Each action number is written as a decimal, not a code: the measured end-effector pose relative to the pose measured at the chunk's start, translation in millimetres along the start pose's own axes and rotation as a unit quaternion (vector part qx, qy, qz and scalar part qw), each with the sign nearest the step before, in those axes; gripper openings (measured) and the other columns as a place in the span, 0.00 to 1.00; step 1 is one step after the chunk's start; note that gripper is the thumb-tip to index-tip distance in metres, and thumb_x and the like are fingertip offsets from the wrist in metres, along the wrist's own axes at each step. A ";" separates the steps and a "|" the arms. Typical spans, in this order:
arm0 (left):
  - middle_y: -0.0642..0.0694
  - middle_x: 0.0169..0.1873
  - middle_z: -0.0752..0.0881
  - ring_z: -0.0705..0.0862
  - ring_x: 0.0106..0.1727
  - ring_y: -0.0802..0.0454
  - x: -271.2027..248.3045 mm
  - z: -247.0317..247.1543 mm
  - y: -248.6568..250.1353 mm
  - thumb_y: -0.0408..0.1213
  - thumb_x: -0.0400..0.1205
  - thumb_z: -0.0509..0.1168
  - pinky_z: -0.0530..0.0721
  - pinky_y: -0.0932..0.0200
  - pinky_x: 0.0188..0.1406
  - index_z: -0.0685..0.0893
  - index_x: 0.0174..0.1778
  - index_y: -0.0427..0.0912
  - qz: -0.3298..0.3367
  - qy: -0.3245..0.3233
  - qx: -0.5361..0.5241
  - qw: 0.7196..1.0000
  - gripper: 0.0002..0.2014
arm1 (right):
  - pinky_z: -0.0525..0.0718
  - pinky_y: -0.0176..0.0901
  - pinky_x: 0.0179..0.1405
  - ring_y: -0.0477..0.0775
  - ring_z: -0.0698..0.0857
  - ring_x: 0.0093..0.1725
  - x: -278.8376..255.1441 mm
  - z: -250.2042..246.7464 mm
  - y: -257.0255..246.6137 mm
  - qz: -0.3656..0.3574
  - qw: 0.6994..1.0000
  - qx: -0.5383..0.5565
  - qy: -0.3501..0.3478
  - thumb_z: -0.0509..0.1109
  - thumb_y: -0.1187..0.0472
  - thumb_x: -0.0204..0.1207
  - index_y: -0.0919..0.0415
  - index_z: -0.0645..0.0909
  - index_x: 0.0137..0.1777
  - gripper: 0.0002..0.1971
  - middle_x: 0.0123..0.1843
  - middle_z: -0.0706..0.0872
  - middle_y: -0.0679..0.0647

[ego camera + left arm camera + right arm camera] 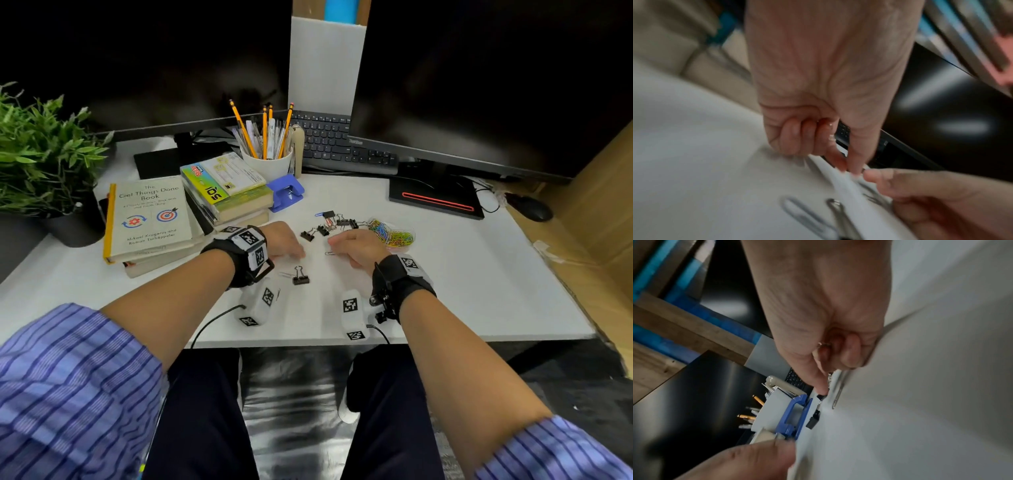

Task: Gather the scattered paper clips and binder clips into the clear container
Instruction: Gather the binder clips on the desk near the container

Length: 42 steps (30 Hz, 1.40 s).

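I see L hand [286, 241] fingers curled, contents unclear | R hand [356, 248] curled, something metal inside | silver wire paper clip [330, 253] on white bench [479, 274] by R fingertips | clear plastic container [394, 233] behind R hand

1. White pencil cup [266, 163] holding yellow pencils and pens, taken here as the landmark;
2. Blue hole punch [285, 192] just in front of the cup, to its right;
3. Stack of books [227, 192] just left of the cup; "Get Things Done" book [149, 216] farther left;
4. Potted plant [44, 154] far left of the cup;
5. Black keyboard [337, 144] right of the cup; monitor [479, 75] beyond it; black mouse [530, 207] far right.
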<state>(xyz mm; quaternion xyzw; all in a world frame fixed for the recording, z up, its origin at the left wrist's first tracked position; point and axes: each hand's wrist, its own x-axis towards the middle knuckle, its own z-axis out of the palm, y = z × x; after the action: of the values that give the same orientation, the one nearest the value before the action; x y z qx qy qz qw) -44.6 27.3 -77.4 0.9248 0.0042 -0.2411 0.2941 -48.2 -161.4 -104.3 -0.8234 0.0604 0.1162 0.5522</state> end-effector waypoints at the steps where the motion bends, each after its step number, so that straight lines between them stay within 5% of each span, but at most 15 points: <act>1: 0.45 0.31 0.77 0.75 0.30 0.49 -2.9 -2.8 -4.0 0.40 0.77 0.70 0.73 0.63 0.29 0.85 0.46 0.36 0.000 -0.008 0.024 1.000 0.10 | 0.65 0.27 0.12 0.38 0.70 0.14 -0.5 -0.2 -1.6 -0.006 0.999 -0.044 -0.005 0.74 0.67 0.73 0.67 0.88 0.54 0.10 0.27 0.79 0.50; 6: 0.47 0.43 0.83 0.78 0.43 0.49 -12.2 -9.1 -17.5 0.39 0.72 0.74 0.76 0.63 0.38 0.88 0.53 0.38 -0.007 -0.032 0.099 0.995 0.15 | 0.72 0.26 0.17 0.35 0.77 0.14 0.9 1.8 -4.8 -0.033 0.974 -0.223 0.013 0.75 0.61 0.72 0.58 0.88 0.45 0.03 0.30 0.83 0.46; 10: 0.51 0.45 0.81 0.78 0.40 0.55 -17.7 -4.8 -17.9 0.42 0.72 0.76 0.73 0.67 0.30 0.87 0.55 0.38 0.017 -0.042 0.139 0.989 0.18 | 0.85 0.40 0.48 0.54 0.88 0.48 2.8 11.2 -14.7 -0.019 0.941 -0.338 -0.012 0.71 0.62 0.75 0.67 0.88 0.54 0.12 0.53 0.90 0.58; 12: 0.52 0.42 0.81 0.76 0.36 0.58 -18.7 -2.9 -17.3 0.42 0.73 0.76 0.71 0.68 0.26 0.88 0.55 0.37 0.033 -0.034 0.154 0.987 0.18 | 0.84 0.43 0.54 0.60 0.86 0.57 0.8 14.2 -20.4 0.001 0.927 -0.375 -0.013 0.70 0.60 0.75 0.69 0.84 0.58 0.15 0.57 0.88 0.58; 17: 0.49 0.37 0.81 0.76 0.35 0.53 -24.8 -1.3 -19.2 0.41 0.76 0.72 0.72 0.66 0.30 0.88 0.54 0.34 0.041 -0.035 0.152 0.987 0.15 | 0.74 0.42 0.43 0.57 0.78 0.46 -7.9 25.7 -22.9 -0.005 0.898 -0.439 -0.020 0.66 0.56 0.77 0.63 0.73 0.39 0.11 0.46 0.78 0.57; 19: 0.46 0.41 0.79 0.75 0.41 0.49 -29.7 -1.4 -18.5 0.40 0.79 0.68 0.71 0.65 0.31 0.87 0.53 0.34 0.040 -0.031 0.135 0.990 0.13 | 0.73 0.42 0.43 0.57 0.76 0.44 -10.1 25.4 -24.2 -0.005 0.899 -0.437 -0.033 0.63 0.55 0.80 0.63 0.71 0.41 0.12 0.43 0.77 0.57; 21: 0.43 0.38 0.79 0.75 0.37 0.46 -30.7 -1.4 -20.6 0.36 0.80 0.65 0.71 0.62 0.31 0.84 0.42 0.36 0.026 -0.034 0.036 0.998 0.07 | 0.73 0.41 0.36 0.55 0.74 0.36 -11.0 23.2 -26.1 0.012 0.954 -0.289 -0.078 0.58 0.56 0.82 0.61 0.71 0.40 0.11 0.36 0.74 0.54; 23: 0.42 0.32 0.76 0.70 0.28 0.48 -30.6 -0.5 -23.0 0.30 0.80 0.61 0.66 0.61 0.27 0.78 0.30 0.38 0.009 -0.043 -0.129 0.991 0.11 | 0.65 0.37 0.21 0.49 0.65 0.27 -15.8 21.7 -27.7 0.055 0.989 0.026 -0.132 0.55 0.62 0.82 0.57 0.65 0.36 0.12 0.32 0.69 0.52; 25: 0.43 0.30 0.75 0.69 0.23 0.53 -33.0 2.4 -24.0 0.25 0.80 0.53 0.62 0.62 0.24 0.71 0.28 0.38 -0.002 -0.039 -0.291 0.956 0.15 | 0.60 0.34 0.18 0.46 0.60 0.27 -21.0 22.6 -28.0 0.083 0.954 0.231 -0.173 0.52 0.64 0.83 0.56 0.61 0.36 0.13 0.32 0.66 0.53; 29: 0.46 0.28 0.70 0.67 0.21 0.55 -43.0 8.5 -25.0 0.22 0.78 0.45 0.61 0.66 0.16 0.61 0.30 0.44 0.002 -0.074 -0.470 0.879 0.14 | 0.62 0.30 0.17 0.43 0.66 0.22 -29.8 25.2 -27.8 0.085 0.907 0.335 -0.240 0.50 0.68 0.82 0.58 0.66 0.37 0.12 0.28 0.68 0.50; 31: 0.48 0.25 0.67 0.66 0.19 0.56 -43.1 8.6 -25.2 0.24 0.77 0.48 0.59 0.65 0.16 0.60 0.29 0.45 0.000 -0.084 -0.474 0.876 0.13 | 0.65 0.31 0.17 0.44 0.68 0.21 -31.1 23.5 -26.4 0.100 0.883 0.380 -0.256 0.50 0.68 0.82 0.62 0.73 0.45 0.10 0.26 0.72 0.50; 34: 0.52 0.17 0.63 0.60 0.16 0.56 -38.9 6.7 -22.7 0.34 0.78 0.59 0.55 0.65 0.16 0.63 0.29 0.47 -0.042 -0.070 -0.382 0.920 0.14 | 0.65 0.33 0.17 0.46 0.68 0.21 -32.3 21.4 -26.7 0.131 0.889 0.363 -0.247 0.52 0.62 0.82 0.65 0.77 0.47 0.13 0.27 0.73 0.52; 37: 0.51 0.16 0.69 0.66 0.19 0.53 -40.5 1.8 -19.4 0.50 0.68 0.71 0.63 0.67 0.21 0.71 0.27 0.45 -0.049 -0.081 -0.043 0.995 0.17 | 0.65 0.29 0.16 0.43 0.69 0.21 -38.4 22.1 -31.9 0.139 0.931 0.223 -0.255 0.58 0.57 0.84 0.65 0.80 0.47 0.13 0.32 0.75 0.53; 39: 0.50 0.21 0.74 0.71 0.24 0.52 -45.0 -0.6 -16.1 0.54 0.69 0.73 0.68 0.64 0.26 0.76 0.25 0.44 -0.039 -0.072 0.162 0.983 0.19 | 0.70 0.26 0.17 0.41 0.72 0.21 -41.7 24.4 -33.7 0.128 0.939 0.147 -0.285 0.60 0.65 0.84 0.68 0.81 0.52 0.09 0.36 0.77 0.53; 42: 0.48 0.27 0.76 0.72 0.29 0.51 -42.7 0.5 -16.3 0.52 0.69 0.76 0.67 0.61 0.27 0.74 0.26 0.42 -0.020 -0.055 0.235 0.970 0.22 | 0.80 0.24 0.26 0.41 0.80 0.26 -42.1 28.5 -34.1 0.137 0.940 0.089 -0.300 0.59 0.74 0.82 0.76 0.78 0.66 0.15 0.43 0.84 0.57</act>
<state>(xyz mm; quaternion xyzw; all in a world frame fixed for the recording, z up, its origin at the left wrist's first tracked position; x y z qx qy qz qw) -85.0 46.3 -67.5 0.9532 -0.0500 -0.2914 0.0637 -84.7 -123.2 -73.3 -0.6814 0.0147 0.4264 0.5947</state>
